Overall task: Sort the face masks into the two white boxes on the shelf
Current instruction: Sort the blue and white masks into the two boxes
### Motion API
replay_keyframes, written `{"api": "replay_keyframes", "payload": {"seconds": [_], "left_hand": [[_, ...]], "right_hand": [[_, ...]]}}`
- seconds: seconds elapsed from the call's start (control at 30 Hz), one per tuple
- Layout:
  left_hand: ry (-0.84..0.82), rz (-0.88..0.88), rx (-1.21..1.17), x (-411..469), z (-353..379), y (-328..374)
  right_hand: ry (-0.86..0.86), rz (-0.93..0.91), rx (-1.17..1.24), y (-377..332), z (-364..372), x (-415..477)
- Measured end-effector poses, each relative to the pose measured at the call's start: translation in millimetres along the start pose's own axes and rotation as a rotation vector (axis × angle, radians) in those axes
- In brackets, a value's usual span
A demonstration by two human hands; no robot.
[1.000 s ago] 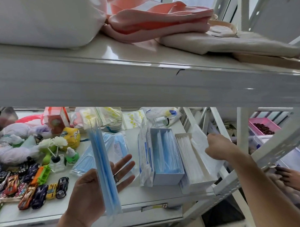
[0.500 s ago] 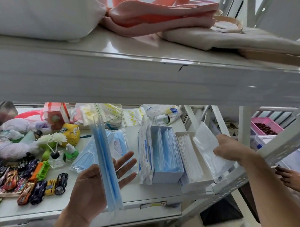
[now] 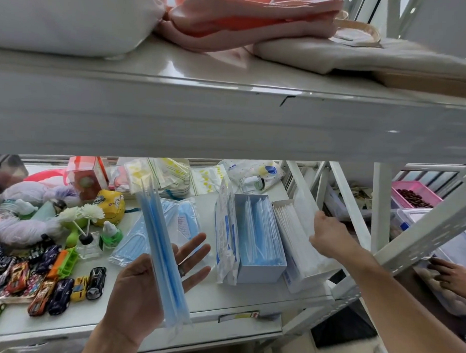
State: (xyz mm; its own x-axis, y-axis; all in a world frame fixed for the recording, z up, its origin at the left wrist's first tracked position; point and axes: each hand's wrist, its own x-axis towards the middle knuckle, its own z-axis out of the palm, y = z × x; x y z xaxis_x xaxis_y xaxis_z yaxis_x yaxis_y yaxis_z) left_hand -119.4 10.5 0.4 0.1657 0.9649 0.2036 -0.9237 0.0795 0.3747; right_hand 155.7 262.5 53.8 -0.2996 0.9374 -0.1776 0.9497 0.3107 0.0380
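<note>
My left hand (image 3: 143,289) holds a stack of blue face masks (image 3: 160,253) edge-on above the shelf front, pinched between thumb and straight fingers. Two white boxes stand side by side on the shelf. The left box (image 3: 260,273) holds blue masks and the right box (image 3: 306,278) holds white masks. My right hand (image 3: 330,236) grips a white wrapped mask (image 3: 303,208) upright over the right box's far side. Loose wrapped blue masks (image 3: 133,243) lie flat behind my left hand.
A plastic mask pack (image 3: 225,239) leans against the left box. Toy cars (image 3: 61,286), a reed diffuser (image 3: 85,240), a green bottle (image 3: 109,235) and yarn (image 3: 21,227) crowd the shelf's left. The upper shelf (image 3: 228,123) hangs overhead. Another person's hand (image 3: 453,273) is at right.
My right hand swung out to the right with the white mask, then came back left over the right box, turning the mask upright. My left hand with the blue stack barely moved.
</note>
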Motion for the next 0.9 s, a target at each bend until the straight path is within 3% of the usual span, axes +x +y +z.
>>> {"api": "replay_keyframes", "payload": {"seconds": [0.17,0.3,0.47,0.7,0.9], "left_hand": [[0.002,-0.002,-0.001,0.2,0.9,-2.2],[0.02,-0.013,0.003,2.6,2.0,-2.4],[0.043,-0.02,0.017,6.2,4.7,-2.1],[0.034,-0.037,0.043,13.4,14.3,-5.8],[-0.007,-0.075,0.038,19.9,26.3,-4.4]], "right_hand": [[-0.085,-0.024,0.07,9.0,20.4,2.7],[0.035,0.006,0.22,14.6,24.0,1.9],[-0.229,0.035,0.406,13.6,45.1,-2.0],[-0.283,0.142,0.735,-0.1,32.8,2.1],[-0.419,0.21,0.652,0.4,39.9,4.8]]}}
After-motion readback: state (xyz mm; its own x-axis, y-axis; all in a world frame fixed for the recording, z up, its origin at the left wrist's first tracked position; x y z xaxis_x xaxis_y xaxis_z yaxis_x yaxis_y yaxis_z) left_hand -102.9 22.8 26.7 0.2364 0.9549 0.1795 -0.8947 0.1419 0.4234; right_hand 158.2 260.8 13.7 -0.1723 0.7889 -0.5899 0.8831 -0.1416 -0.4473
